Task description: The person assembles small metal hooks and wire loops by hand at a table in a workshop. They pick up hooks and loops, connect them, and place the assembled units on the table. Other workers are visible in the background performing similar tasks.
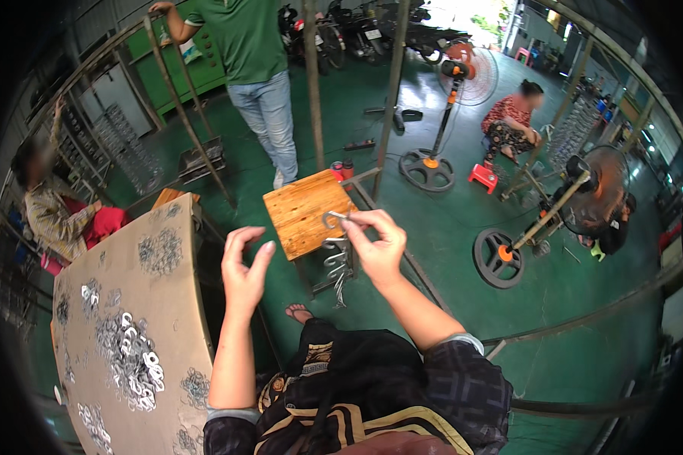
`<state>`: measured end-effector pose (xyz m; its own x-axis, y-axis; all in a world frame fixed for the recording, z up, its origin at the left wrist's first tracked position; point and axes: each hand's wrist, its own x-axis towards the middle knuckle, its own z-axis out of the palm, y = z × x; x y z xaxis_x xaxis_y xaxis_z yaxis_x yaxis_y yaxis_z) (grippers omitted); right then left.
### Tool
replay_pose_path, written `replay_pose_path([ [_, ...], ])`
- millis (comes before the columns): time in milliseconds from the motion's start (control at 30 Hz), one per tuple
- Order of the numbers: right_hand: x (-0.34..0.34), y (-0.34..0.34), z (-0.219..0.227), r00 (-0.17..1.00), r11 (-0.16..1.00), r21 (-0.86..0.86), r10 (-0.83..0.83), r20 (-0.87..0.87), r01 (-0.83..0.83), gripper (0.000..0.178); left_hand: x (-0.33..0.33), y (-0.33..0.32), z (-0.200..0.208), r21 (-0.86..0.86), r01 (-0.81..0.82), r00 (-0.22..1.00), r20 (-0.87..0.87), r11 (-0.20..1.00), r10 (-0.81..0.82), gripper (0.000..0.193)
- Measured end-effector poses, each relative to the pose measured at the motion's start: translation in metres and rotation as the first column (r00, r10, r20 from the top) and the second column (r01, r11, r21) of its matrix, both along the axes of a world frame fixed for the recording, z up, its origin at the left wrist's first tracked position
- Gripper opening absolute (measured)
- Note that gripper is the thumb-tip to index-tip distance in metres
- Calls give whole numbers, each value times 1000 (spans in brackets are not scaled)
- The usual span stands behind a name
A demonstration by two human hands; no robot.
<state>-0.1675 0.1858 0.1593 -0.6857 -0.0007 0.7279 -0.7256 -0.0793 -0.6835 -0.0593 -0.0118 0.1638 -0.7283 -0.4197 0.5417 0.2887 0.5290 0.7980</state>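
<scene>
My right hand (378,241) pinches a small curved metal hook (332,220) between thumb and fingers, over the edge of a wooden stool (300,205). Below it hangs a cluster of bent, shiny metal hooks (337,269); what they hang from is hard to make out. To the left, my left hand (244,269) is raised with its thumb and fingers apart and nothing between them. Beside my left forearm stands a table (176,292) bearing a large pile of flat metal rings (133,360) and a heap of thin wire pieces (161,252).
Upright metal bars (316,83) and a slanting rail (413,265) frame the space ahead. Two standing fans (426,168) (501,258) are at the right. A person in green (243,45) stands ahead; others sit at left (53,205) and right (512,121), near a red stool (483,177).
</scene>
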Motion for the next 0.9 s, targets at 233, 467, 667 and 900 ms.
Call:
replay_pose_path([
  [233, -33, 92, 59, 914, 916, -104, -397, -85, 388, 17, 8, -26, -62, 46, -64, 980, 190, 997, 54, 15],
  [467, -54, 179, 147, 721, 740, -244, -670, -177, 627, 19, 11, -25, -103, 46, -32, 972, 236, 998, 20, 22],
  [667, -68, 261, 216, 407, 497, -293, -856, -319, 817, 19, 13, -23, -112, 52, -5, 958, 288, 999, -10, 23],
  [900, -89, 338, 261, 286, 427, -461, -894, -345, 778, 16, 20, -22, -115, -19, -16, 939, 345, 1000, 21, 20],
])
